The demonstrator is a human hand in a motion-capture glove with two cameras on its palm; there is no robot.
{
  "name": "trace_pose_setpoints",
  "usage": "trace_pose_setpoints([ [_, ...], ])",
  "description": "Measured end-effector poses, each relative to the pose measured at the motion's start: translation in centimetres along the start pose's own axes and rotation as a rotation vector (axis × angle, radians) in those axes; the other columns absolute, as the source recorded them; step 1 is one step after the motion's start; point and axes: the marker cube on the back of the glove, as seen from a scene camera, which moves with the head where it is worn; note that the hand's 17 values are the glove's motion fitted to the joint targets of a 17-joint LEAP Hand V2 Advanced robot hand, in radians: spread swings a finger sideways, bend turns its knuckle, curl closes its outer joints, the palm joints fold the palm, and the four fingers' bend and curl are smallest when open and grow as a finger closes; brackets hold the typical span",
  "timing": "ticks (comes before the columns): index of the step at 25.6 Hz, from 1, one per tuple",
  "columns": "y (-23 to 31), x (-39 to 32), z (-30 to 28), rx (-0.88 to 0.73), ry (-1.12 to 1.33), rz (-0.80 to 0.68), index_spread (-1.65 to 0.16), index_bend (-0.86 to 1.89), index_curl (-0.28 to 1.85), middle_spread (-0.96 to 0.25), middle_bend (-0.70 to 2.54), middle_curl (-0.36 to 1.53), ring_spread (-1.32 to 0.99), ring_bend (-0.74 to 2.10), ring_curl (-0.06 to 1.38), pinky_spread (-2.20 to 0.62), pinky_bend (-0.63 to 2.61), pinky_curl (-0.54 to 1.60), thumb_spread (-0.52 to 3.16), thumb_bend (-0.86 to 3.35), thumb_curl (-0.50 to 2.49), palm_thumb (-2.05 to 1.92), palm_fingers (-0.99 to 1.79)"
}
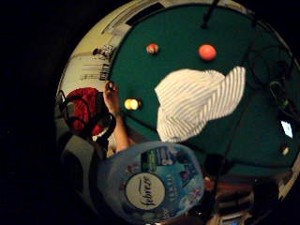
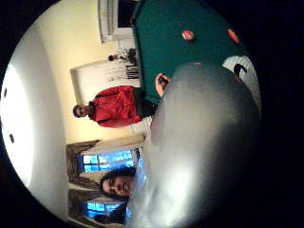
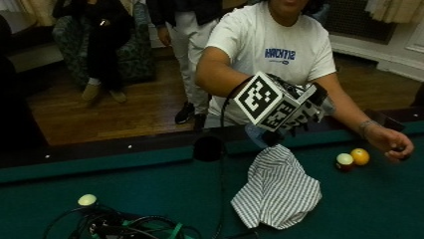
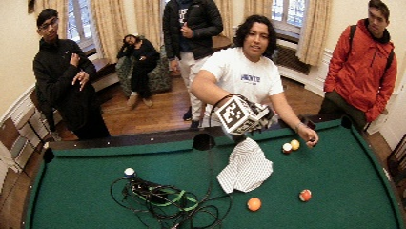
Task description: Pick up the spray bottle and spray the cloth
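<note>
The gloved right hand (image 3: 291, 110) is raised above the striped cloth (image 3: 279, 189), though the gear on its back hides most of it from outside. The Febreze spray bottle (image 1: 152, 183) fills much of both palm views, so it is probably lifted in that hand; whether the fingers are curled round it cannot be told. Only a sliver of the bottle's pale body shows below the hand in the outside view, just over the cloth's upper edge.

The bare left hand (image 3: 392, 144) rests on the green felt well to the side of the cloth, fingers curled round a small dark object, with a yellow ball (image 3: 360, 156) and a red-and-white ball (image 3: 344, 162) just beside it.

The cloth lies crumpled on the pool table (image 3: 132, 169) (a tangle of black cables (image 3: 126, 224) sits on the felt well apart from it).

Judging from this, the pick-up looks done and the bottle is positioned over the cloth; the spraying is still left, with no mist or wet patch visible.
</note>
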Motion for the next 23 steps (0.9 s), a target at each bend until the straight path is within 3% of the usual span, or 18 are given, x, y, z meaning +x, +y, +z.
trace_pose_setpoints([
  [15, -6.5, -2.9, 8.6, 0.167, -0.254, -0.334, -0.26, 0.37, 0.62, -0.21, 0.7, 0.57, -0.2, 0.8, 0.49, -0.3, 0.48, 0.42, 0.39, -0.03, 0.84, 0.93, 1.39],
  [23, -10.8, -2.6, 15.4, 0.201, -0.308, -0.411, -0.26, 0.37, 0.62, -0.2, 0.7, 0.57, -0.2, 0.8, 0.49, -0.29, 0.49, 0.42, 0.39, -0.03, 0.85, 0.93, 1.39],
])
